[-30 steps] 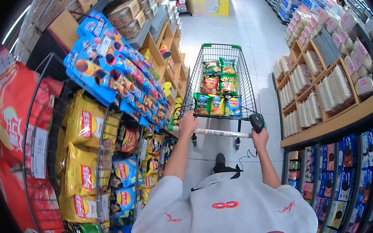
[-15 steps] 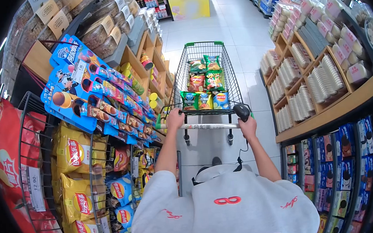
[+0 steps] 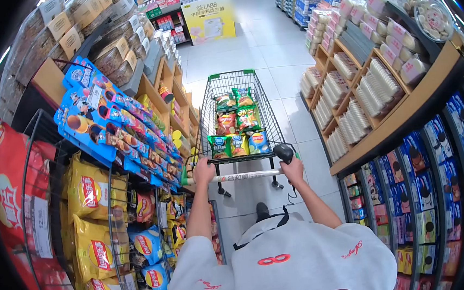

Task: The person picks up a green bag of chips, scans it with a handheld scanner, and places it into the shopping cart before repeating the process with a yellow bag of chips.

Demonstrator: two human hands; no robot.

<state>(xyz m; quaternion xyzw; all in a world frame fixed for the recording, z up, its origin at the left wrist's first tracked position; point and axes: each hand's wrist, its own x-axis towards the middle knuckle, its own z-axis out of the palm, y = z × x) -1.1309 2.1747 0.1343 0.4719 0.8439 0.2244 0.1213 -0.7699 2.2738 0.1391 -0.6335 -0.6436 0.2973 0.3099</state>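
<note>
Far out at 9 o'clock from the person there's a wire rack stuffed with yellow chip bags. Just above it, around 10 o'clock, hangs a slanted row of blue cookie packs.

Moving in, the left hand is clenched around the left end of the cart handle, fingers curled right over the bar. The shopping cart sits dead ahead at 12 o'clock, in the middle of the aisle on the pale tile floor. Its basket is carrying a bunch of snack bags, green and red ones further in, blue and yellow ones up against the near end.

At the right end of the handle, the right hand is wrapped around a black scanner, which pokes up above the bar. Can't tell if those fingers are also gripping the handle itself. A thin black cable dangles below that hand.

Over at 2 o'clock there's a wooden shelf full of stacked white disposable cups. Down at 4 o'clock are rows of blue cookie boxes.
</note>
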